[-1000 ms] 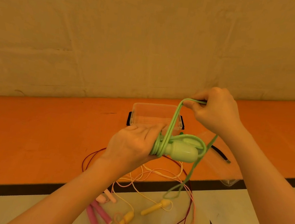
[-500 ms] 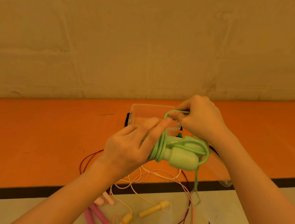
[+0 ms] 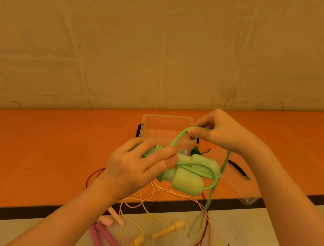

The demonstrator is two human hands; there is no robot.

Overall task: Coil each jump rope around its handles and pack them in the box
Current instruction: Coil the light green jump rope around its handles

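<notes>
- Left hand (image 3: 140, 165) is gripping the paired green handles (image 3: 188, 180) and coils.
- Right hand (image 3: 220, 131), at one o'clock from them, is pinching the green rope (image 3: 177, 139).

Pale green jump rope (image 3: 188, 175), clear box (image 3: 166, 127), orange floor (image 3: 27, 156)

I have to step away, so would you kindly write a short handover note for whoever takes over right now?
Left hand holds the green handles with cord coiled round them. Right hand pinches a loop of the green cord; its loose tail hangs down to the floor.
The clear box sits open behind the hands, apparently empty.
Done: green rope mostly wrapped.
Left: finish it and box it, then coil the yellow handles and pink handles ropes tangled on the floor.
</notes>
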